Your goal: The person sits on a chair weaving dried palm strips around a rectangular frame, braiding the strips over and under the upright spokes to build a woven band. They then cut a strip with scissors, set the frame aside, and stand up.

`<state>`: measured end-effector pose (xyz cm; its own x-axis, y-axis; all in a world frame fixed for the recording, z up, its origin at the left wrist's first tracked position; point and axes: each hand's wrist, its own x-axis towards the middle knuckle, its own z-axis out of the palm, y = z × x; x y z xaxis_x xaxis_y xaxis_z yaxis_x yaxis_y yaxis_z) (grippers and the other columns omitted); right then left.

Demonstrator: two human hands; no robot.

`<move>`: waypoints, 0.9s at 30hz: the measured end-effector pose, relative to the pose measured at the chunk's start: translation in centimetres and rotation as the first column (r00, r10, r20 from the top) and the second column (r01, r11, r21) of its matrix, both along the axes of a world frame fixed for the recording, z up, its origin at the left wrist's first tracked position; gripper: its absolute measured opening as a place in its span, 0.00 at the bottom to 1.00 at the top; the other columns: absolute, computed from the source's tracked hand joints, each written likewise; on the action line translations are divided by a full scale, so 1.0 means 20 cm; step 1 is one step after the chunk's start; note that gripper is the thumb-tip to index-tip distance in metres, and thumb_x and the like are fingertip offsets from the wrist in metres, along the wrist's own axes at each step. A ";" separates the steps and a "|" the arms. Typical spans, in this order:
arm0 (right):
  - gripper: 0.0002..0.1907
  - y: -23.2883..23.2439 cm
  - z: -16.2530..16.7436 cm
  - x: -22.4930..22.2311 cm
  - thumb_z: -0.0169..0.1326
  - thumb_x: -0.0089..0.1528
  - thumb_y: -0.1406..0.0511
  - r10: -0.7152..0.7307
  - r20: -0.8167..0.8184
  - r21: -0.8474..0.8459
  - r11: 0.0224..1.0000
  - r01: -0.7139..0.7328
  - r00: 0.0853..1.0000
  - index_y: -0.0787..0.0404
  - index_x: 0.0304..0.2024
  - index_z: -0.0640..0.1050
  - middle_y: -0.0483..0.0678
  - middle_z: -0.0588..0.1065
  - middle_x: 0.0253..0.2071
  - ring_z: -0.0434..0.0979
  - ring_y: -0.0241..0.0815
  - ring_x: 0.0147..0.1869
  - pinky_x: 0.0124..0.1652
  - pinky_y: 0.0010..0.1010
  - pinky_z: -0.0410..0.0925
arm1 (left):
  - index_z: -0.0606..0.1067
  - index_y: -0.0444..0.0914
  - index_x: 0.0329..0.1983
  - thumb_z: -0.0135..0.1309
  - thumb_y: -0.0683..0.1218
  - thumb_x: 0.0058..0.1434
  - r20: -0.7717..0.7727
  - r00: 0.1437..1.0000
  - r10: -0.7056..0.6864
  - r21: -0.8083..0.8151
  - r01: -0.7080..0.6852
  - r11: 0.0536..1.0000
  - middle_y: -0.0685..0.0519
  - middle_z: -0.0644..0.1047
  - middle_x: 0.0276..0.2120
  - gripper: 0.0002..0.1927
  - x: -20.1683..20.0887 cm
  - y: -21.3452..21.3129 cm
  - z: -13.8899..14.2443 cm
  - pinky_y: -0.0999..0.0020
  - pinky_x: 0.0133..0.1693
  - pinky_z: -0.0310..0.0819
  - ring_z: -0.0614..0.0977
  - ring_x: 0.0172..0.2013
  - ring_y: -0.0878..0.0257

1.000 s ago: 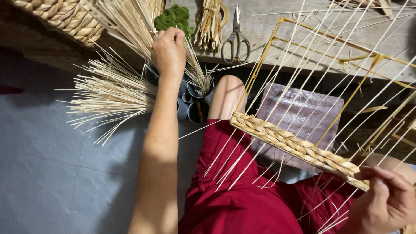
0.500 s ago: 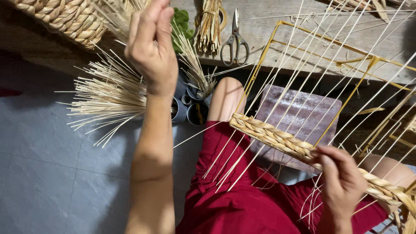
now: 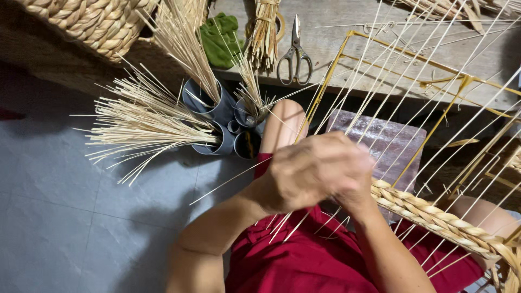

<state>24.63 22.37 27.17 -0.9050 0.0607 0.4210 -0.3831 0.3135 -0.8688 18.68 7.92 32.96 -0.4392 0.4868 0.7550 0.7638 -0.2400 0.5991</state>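
Observation:
My left hand (image 3: 304, 173) and my right hand (image 3: 355, 187) meet over my lap, fingers closed and overlapping. A thin pale reed (image 3: 228, 182) sticks out of my left hand toward the lower left. My right hand, partly hidden behind the left, pinches the near end of a braided straw band (image 3: 434, 217). The band runs to the lower right across many thin upright reeds (image 3: 412, 97). These reeds fan up over a yellow wire frame (image 3: 347, 54). My red garment (image 3: 304, 260) lies under the work.
Grey tubes (image 3: 217, 106) on the tiled floor (image 3: 65, 217) hold bundles of loose reeds (image 3: 146, 122). On a wooden platform (image 3: 380, 21) lie scissors (image 3: 296, 51), a green cloth (image 3: 220, 38) and a tied straw bundle (image 3: 266, 32). A woven basket (image 3: 92, 21) sits top left; a brownish block (image 3: 391, 141) stands behind the frame.
My left hand has come back from the reed bundles down to my lap with a reed. My right hand has slid left along the braided band to meet it.

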 end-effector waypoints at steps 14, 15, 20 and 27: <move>0.08 0.46 0.04 0.39 0.53 0.79 0.66 -0.364 -0.263 -0.550 0.817 0.171 0.894 0.64 0.48 0.80 0.54 0.80 0.46 0.82 0.40 0.41 0.39 0.27 0.77 | 0.80 0.40 0.54 0.56 0.38 0.70 0.014 0.841 0.541 -0.359 -0.500 0.788 0.56 0.79 0.55 0.11 -0.38 -0.19 -0.61 0.67 0.54 0.83 0.85 0.52 0.58; 0.08 0.51 0.02 0.46 0.53 0.79 0.66 -0.419 -0.276 -0.600 0.778 0.186 0.865 0.64 0.48 0.80 0.54 0.80 0.45 0.81 0.40 0.41 0.39 0.27 0.77 | 0.77 0.38 0.55 0.55 0.38 0.68 0.123 0.819 0.560 -0.299 -0.507 0.808 0.53 0.75 0.57 0.13 -0.37 -0.20 -0.59 0.68 0.50 0.82 0.84 0.49 0.60; 0.08 0.71 -0.20 0.76 0.52 0.79 0.66 -0.613 -0.115 -0.816 0.507 0.277 0.781 0.65 0.48 0.79 0.54 0.79 0.45 0.80 0.40 0.41 0.41 0.27 0.76 | 0.75 0.35 0.50 0.52 0.42 0.78 0.201 0.722 0.662 -0.007 -0.675 0.738 0.50 0.76 0.52 0.05 -0.14 -0.22 -0.47 0.75 0.38 0.78 0.81 0.41 0.64; 0.09 0.97 -0.35 1.02 0.51 0.80 0.67 -0.727 0.073 -0.907 0.236 0.348 0.683 0.67 0.48 0.77 0.54 0.78 0.44 0.79 0.40 0.42 0.43 0.27 0.75 | 0.69 0.35 0.53 0.45 0.48 0.74 0.767 0.607 0.210 0.180 -0.517 0.837 0.48 0.73 0.57 0.12 0.05 -0.08 -0.48 0.76 0.33 0.76 0.80 0.37 0.67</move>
<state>44.99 41.74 20.11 -0.3262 0.9438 0.0534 -0.7106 -0.2075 -0.6723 19.70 6.39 23.26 -0.9741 -0.0668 0.2160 0.2257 -0.3430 0.9118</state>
